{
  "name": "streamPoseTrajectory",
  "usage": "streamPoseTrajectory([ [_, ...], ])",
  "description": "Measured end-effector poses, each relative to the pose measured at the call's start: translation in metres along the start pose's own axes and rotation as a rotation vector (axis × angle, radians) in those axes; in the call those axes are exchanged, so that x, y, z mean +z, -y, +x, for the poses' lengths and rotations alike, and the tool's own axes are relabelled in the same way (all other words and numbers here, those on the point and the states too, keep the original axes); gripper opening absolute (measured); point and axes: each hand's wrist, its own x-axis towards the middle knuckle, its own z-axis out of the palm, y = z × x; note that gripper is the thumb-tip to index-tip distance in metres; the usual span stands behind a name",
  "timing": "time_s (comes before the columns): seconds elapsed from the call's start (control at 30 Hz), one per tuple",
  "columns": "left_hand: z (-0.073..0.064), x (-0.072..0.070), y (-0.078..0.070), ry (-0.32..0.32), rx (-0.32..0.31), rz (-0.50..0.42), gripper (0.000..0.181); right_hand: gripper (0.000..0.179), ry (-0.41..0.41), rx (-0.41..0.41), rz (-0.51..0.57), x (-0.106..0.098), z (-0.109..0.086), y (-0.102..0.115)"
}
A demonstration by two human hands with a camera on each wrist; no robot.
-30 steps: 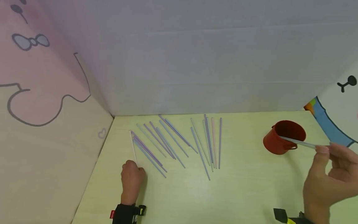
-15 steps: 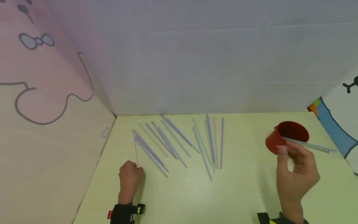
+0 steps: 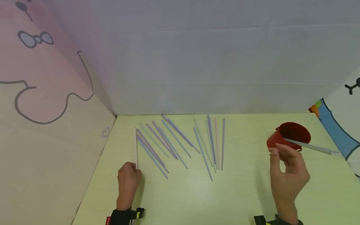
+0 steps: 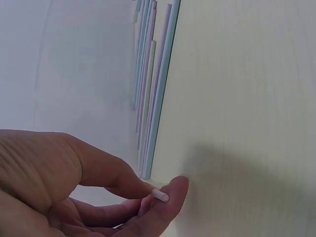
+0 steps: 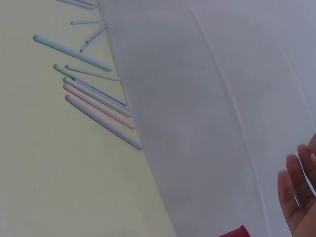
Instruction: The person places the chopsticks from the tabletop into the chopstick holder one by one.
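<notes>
My left hand (image 3: 129, 179) pinches a whitish straw (image 3: 136, 147) near its lower end, at the left side of the table. In the left wrist view the straw's cut end (image 4: 160, 195) pokes out between thumb and forefinger. My right hand (image 3: 288, 175) is in front of a small red bucket (image 3: 273, 140), fingers loosely bent and holding nothing. Several pale straws (image 3: 316, 148) lean out over the bucket's rim to the right; their lower ends are hidden inside. In the right wrist view, fingers (image 5: 294, 182) show at the right edge.
Several purple and blue straws (image 3: 152, 153) lie fanned out beside my left hand. Another loose group, with a pink straw (image 3: 216, 140) among them, lies mid-table. A grey-white wall panel (image 3: 211, 68) rises along the table's back edge, with printed panels at both sides.
My right hand has let go of the straws, which now rest in the bucket, and has moved left. My left hand has shifted slightly left, the whitish straw turning more upright in view.
</notes>
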Motion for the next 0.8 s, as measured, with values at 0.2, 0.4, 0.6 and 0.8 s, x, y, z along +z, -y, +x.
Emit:
streamPoseTrajectory([
  [0.2, -0.003, -0.001, -0.009, 0.002, 0.052, -0.039, 0.026, 0.023, 0.055, 0.007, 0.007, 0.009, -0.008, -0.002],
  [0.4, -0.008, 0.007, -0.024, -0.015, 0.12, -0.091, 0.022, 0.025, 0.142, 0.025, -0.01, 0.023, -0.014, 0.009],
  [0.6, -0.015, 0.016, -0.036, -0.065, 0.276, -0.146, 0.02, 0.028, 0.243, 0.058, -0.043, 0.032, -0.014, 0.016],
  [0.8, -0.02, 0.024, -0.048, -0.016, 0.469, -0.189, 0.023, 0.038, 0.319, 0.099, -0.052, 0.052, -0.015, 0.023],
])
